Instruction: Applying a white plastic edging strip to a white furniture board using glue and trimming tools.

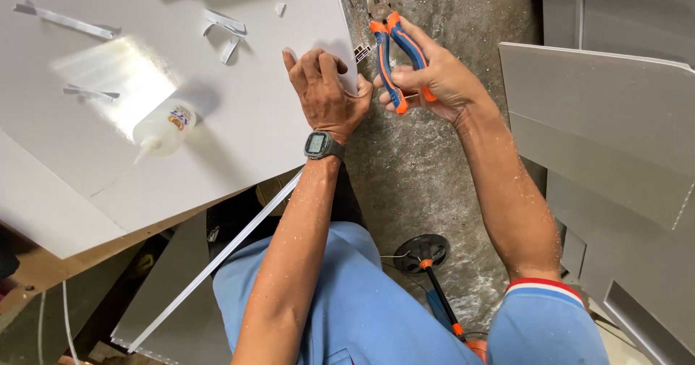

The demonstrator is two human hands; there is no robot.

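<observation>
My left hand (pixel 323 90), with a dark wristwatch on its wrist, presses down with curled fingers on the right edge of a large white board (pixel 217 119). Just to its right, my right hand (pixel 434 75) grips the orange-and-blue handles of a pair of pliers (pixel 387 35), whose metal jaws point up and away over the concrete floor. The jaws look closed, with nothing visible between them. A thin wire seems to run between my two hands, too fine to make out.
A white glue bottle (pixel 163 127) lies on the board with several small white offcut strips (pixel 226 28). A thin white strip (pixel 217 260) slants across my lap. Grey panels (pixel 601 126) lean at the right. A black disc-footed tool (pixel 423 253) rests on the floor.
</observation>
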